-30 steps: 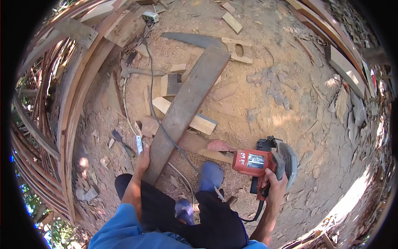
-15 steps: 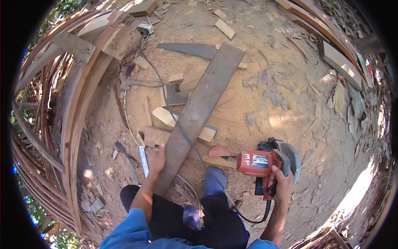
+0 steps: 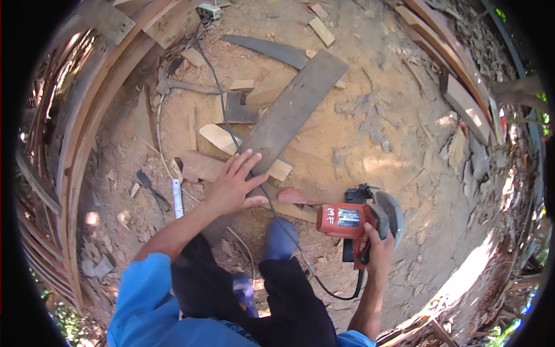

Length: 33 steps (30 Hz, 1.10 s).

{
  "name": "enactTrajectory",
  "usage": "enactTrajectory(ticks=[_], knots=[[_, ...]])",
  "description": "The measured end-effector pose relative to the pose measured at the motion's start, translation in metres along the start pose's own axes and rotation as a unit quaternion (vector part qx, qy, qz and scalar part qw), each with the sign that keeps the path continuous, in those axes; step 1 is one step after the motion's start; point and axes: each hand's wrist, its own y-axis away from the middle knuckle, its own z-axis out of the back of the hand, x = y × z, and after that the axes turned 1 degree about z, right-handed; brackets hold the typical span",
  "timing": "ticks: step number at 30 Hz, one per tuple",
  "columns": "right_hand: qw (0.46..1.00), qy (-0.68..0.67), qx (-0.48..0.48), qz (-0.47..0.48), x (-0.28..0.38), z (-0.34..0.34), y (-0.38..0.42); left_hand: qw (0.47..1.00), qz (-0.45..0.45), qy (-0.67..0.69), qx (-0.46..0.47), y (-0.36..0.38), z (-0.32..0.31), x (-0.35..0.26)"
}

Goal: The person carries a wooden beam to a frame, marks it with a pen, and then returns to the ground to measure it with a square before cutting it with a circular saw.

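Note:
A red circular saw (image 3: pixel 341 220) with a dark handle is at the right, and my right hand (image 3: pixel 378 248) is wrapped round that handle. My left hand (image 3: pixel 234 185) has its fingers spread over the near part of a long grey-brown wooden plank (image 3: pixel 303 104). Whether the palm presses on the wood cannot be made out. A dark power cord (image 3: pixel 286 228) runs from the saw, passes by my left fingers and crosses the plank. Under the plank lie wood offcuts, among them a pale pointed piece (image 3: pixel 219 139) and a reddish block (image 3: pixel 199 166).
A handsaw blade (image 3: pixel 266 51) lies beyond the plank, partly under it. Long boards (image 3: pixel 110 110) are stacked at the left, more timber (image 3: pixel 465 107) at the right. A hammer-like tool (image 3: pixel 193 87), a power socket (image 3: pixel 208 10) and a white-and-blue strip (image 3: pixel 177 198) lie on the ground.
My left hand has moved from the plank's left edge across its top, fingers now spread. The view has shifted somewhat. My right hand still holds the circular saw.

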Motion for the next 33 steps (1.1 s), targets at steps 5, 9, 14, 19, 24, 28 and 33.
enactTrajectory(ticks=[5,9,14,19,24,28,33], knots=[[0.996,0.029,-0.058,0.063,0.011,-0.015,0.021,0.997,-0.075,0.021,0.011,0.019,-0.012,0.019],[0.988,-0.050,-0.033,0.139,0.024,-0.019,0.024,1.000,-0.022,0.006,0.004,0.052,-0.003,0.038],[0.961,-0.188,0.067,0.190,0.041,-0.049,0.020,0.986,0.166,-0.013,-0.006,0.089,0.012,0.060],[0.937,-0.243,0.151,0.201,0.049,-0.088,0.012,0.955,0.271,0.070,-0.102,0.083,0.015,0.055],[0.926,-0.244,0.203,0.201,0.054,-0.117,0.005,0.919,0.283,0.170,-0.216,0.064,0.008,0.049],[0.927,-0.234,0.218,0.198,0.046,-0.126,-0.006,0.901,0.263,0.228,-0.257,0.045,0.000,0.042],[0.918,-0.300,0.216,0.146,0.038,-0.134,-0.013,0.874,0.236,0.357,-0.229,0.025,0.000,0.038]])
